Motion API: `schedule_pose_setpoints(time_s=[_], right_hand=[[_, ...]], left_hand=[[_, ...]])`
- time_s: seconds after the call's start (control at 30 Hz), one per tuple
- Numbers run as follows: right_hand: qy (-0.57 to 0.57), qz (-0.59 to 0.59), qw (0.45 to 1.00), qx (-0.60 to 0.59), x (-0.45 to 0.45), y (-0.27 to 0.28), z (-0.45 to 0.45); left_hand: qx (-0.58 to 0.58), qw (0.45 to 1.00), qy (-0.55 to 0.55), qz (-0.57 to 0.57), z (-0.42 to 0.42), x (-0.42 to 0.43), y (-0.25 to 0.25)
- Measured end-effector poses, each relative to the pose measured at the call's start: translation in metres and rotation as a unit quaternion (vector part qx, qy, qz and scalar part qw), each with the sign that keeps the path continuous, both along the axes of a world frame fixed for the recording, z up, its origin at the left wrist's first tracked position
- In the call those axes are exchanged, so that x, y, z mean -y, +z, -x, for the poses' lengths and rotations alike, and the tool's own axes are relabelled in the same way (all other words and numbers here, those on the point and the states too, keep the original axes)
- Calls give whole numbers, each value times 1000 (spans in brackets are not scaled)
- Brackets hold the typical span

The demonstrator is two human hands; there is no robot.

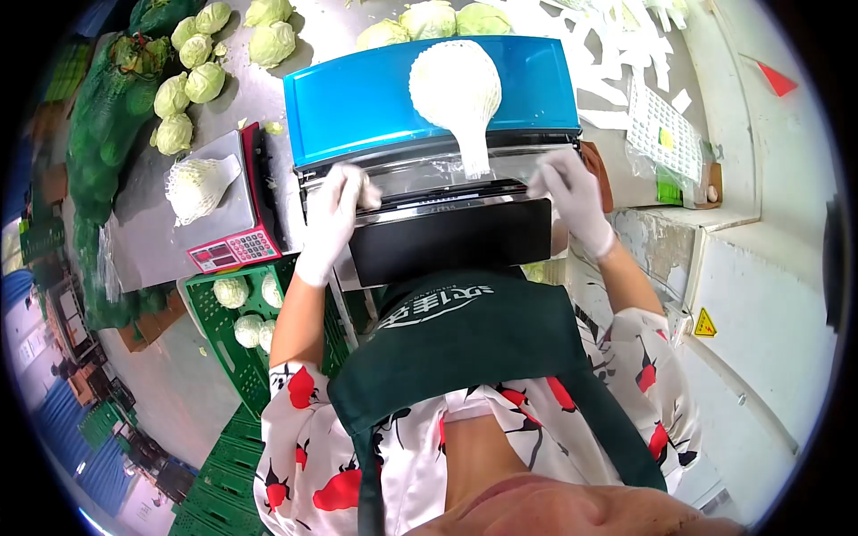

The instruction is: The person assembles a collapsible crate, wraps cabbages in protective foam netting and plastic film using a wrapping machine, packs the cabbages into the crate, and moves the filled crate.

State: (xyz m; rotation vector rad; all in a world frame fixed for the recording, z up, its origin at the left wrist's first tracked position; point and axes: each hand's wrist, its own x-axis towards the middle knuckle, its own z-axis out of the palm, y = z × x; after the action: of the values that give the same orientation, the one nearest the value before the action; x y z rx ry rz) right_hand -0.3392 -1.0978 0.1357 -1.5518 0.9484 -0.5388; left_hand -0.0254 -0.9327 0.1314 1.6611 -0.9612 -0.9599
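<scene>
A cabbage in a white foam net (456, 87) lies on the blue top of a machine (349, 112), its net tail hanging down over the front. My left hand (341, 198), in a white glove, is at the left end of the machine's front bar, fingers curled; whether they hold clear film is too blurred to tell. At the right end, my right hand (569, 189), also gloved, has its fingers bent together over the clear film (429, 170). Another netted cabbage (198, 188) rests on the scale (234, 201) to the left.
Bare cabbages (271, 45) sit on the metal table (134, 201) at the upper left. A green crate (223, 335) with netted cabbages stands below it. Loose white nets (617, 54) and a white tray (666, 134) lie at the upper right. Green mesh sacks (107, 134) line the left edge.
</scene>
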Motion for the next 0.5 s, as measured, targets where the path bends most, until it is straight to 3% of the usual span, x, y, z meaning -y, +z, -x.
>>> schedule_pose_setpoints(time_s=[0.03, 0.1, 0.13, 0.2, 0.23, 0.27, 0.33, 0.37, 0.4, 0.47, 0.5], right_hand=[[-3, -8, 1000, 8, -4, 20, 10], [-15, -26, 999, 23, -10, 75, 32], [-26, -37, 998, 32, -10, 98, 39], [-18, 93, 983, 156, 7, 120, 41], [-63, 97, 985, 128, 24, 119, 31], [-107, 104, 984, 101, 49, 114, 13], [15, 165, 966, 199, 89, 102, -49], [98, 233, 961, 110, 106, 87, -63], [178, 299, 937, 19, 117, 65, -73], [297, 501, 800, -145, 131, 23, -92], [292, 394, 864, -112, 131, 9, -98]], left_hand=[[56, 998, -22, -2, 4, -9, 22], [-79, 995, -42, 31, 4, -32, 58], [-61, 993, -59, 87, 2, -37, 82], [-133, 967, -43, 214, -16, -30, 96], [1, 970, -27, 243, -36, -15, 84], [-53, 957, 4, 285, -29, 22, 92], [148, 958, -89, 229, -52, 86, 72], [218, 957, -123, 148, -48, 105, 67], [261, 937, -175, 154, -54, 126, 32], [282, 913, -276, 107, -52, 147, -9], [274, 906, -305, 100, -41, 152, -10]])
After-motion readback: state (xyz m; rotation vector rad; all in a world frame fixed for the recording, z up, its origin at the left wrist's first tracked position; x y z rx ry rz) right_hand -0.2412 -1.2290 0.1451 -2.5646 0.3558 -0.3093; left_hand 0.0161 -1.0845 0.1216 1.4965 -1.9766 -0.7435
